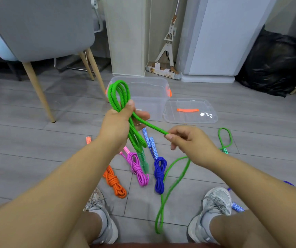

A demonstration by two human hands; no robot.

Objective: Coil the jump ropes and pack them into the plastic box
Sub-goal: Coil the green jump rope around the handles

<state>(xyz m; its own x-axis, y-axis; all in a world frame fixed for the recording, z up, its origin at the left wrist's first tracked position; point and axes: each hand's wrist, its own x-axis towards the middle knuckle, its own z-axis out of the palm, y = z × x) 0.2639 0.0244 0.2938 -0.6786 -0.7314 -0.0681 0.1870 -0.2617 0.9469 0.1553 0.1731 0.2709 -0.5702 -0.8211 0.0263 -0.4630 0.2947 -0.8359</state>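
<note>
The left hand (115,126) grips the gathered loops of one green jump rope (118,90); the right hand (192,142) pinches its loose strand (the rest trails on the floor (36,140)). Three more lie coiled there, an orange rope (115,183), a pink rope (138,169) and a blue rope (159,174), before one open plastic box (149,97), its lid (190,111) beside it.

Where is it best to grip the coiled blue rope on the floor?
Grip the blue rope at its wrapped middle, from above: it lies flat on the floor, and the wraps bind the loops, so it should probably lift as one bundle.
</note>
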